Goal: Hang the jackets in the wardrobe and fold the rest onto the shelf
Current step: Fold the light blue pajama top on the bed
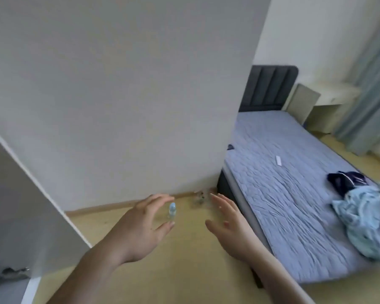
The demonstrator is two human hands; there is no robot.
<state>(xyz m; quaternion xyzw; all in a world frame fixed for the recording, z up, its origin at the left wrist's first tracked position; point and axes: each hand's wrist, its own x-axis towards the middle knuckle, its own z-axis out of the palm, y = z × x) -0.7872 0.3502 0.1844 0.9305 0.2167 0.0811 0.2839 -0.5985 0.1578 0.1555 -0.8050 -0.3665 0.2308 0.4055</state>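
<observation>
Pale-blue crumpled clothing (362, 222) lay heaped on the quilted bed (279, 194) at its right edge, with a dark navy garment (347, 179) touching the heap on its far side; neither was folded or hung. Both hands were empty: the left hand (140, 227) hovered over the floor (184, 270) with fingers loosely spread, and the right hand (228, 222) was held flat and straight beside it, near the bed's edge. A white wardrobe panel (20, 194) stood at the left, its interior hidden, so what had been hung or shelved could not be told. A small bottle (172, 210) stood on the floor beyond the hands, and a white oblong object (278, 160) lay mid-bed. Judged from this, at least these garments remained to be sorted, and no garment was in hand.
</observation>
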